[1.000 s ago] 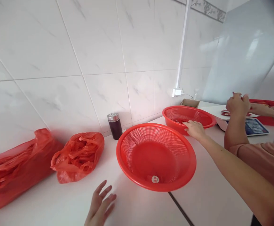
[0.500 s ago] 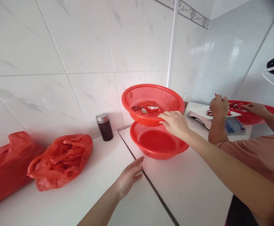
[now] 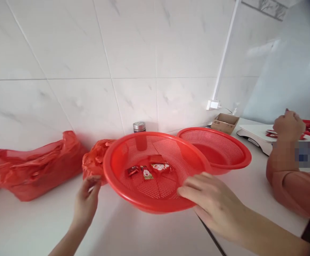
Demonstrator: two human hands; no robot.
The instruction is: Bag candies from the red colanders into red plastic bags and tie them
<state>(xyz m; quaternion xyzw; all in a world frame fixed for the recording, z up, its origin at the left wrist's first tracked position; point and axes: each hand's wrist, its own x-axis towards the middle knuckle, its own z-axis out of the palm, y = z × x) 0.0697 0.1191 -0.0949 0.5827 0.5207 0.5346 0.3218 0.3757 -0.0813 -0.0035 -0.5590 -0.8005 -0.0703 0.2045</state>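
Observation:
A red plastic mesh basket hangs over the white table, its near right rim gripped by my right hand, thumb inside. Several small red printed packets lie on its floor. Left of the basket, my left hand is raised with fingers loosely curled and a gap at the thumb; it holds nothing and stays apart from the rim. A second red basket rests on the table behind and to the right, partly hidden by the first.
Two red plastic bags, a bulky one and a crumpled one, sit by the tiled wall. The basket partly covers a dark silver-lidded bottle. Right are a cardboard box, a white scale and a co-worker's arm.
My right hand has carried the upper basket left and nearer, off the lower one. My left hand has moved left toward the crumpled bag. The view has turned left.

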